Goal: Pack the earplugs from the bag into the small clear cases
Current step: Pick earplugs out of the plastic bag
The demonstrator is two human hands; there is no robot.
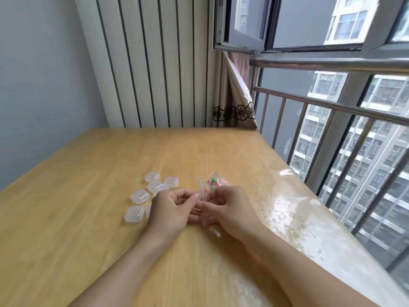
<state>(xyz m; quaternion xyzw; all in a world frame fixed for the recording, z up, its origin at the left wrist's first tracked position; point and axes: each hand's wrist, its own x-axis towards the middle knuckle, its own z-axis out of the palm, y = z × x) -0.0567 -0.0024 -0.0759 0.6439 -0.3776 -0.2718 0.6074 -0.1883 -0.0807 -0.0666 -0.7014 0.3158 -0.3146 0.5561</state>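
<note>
A small clear plastic bag (204, 191) with orange and green earplugs (213, 183) inside is held just above the wooden table (110, 240). My left hand (171, 209) pinches the bag's near edge from the left, and my right hand (228, 207) pinches the same edge from the right. Several small clear cases (138, 196) lie shut on the table just left of my left hand; one is partly hidden behind it.
The table's right edge runs along a metal railing (332, 120) and window. A curtain (234, 103) hangs at the far right corner, and a ribbed panel (155, 63) stands behind the table.
</note>
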